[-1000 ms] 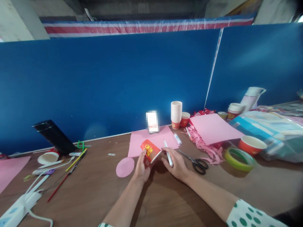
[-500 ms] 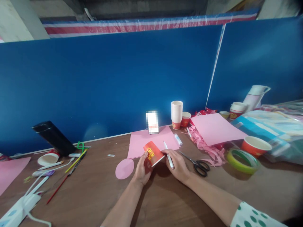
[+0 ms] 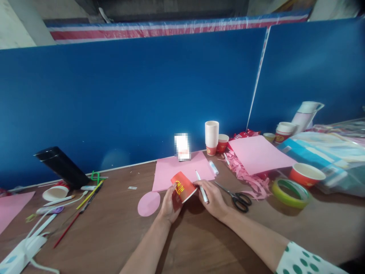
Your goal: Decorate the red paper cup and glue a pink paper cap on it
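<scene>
A red paper cup (image 3: 184, 186) with yellow lettering lies tilted between my hands, its white rim toward me. My left hand (image 3: 170, 207) is wrapped round its left side, with the fingers partly hidden behind it. In my right hand (image 3: 212, 199) a white marker (image 3: 202, 187) is gripped, and the fingertips touch the cup's right edge. A pink paper circle (image 3: 148, 204) rests on the table just left of my left hand. Behind the cup lies a pink sheet (image 3: 164, 173). Black-handled scissors (image 3: 241, 201) are to the right of my right hand.
Right side: yellow-green tape roll (image 3: 291, 194), red paper cup (image 3: 307, 175), shredded pink paper (image 3: 242, 167), another pink sheet (image 3: 259, 152). At the back stands a stack of cups (image 3: 211, 137). Left side: black bottle (image 3: 61, 167), brushes (image 3: 76, 217), a power strip (image 3: 23, 253). A blue partition (image 3: 128, 95) closes the back.
The cup has turned slightly in my left hand, so its lettering sits a little differently. The whole view has shifted slightly; my right hand still holds the marker.
</scene>
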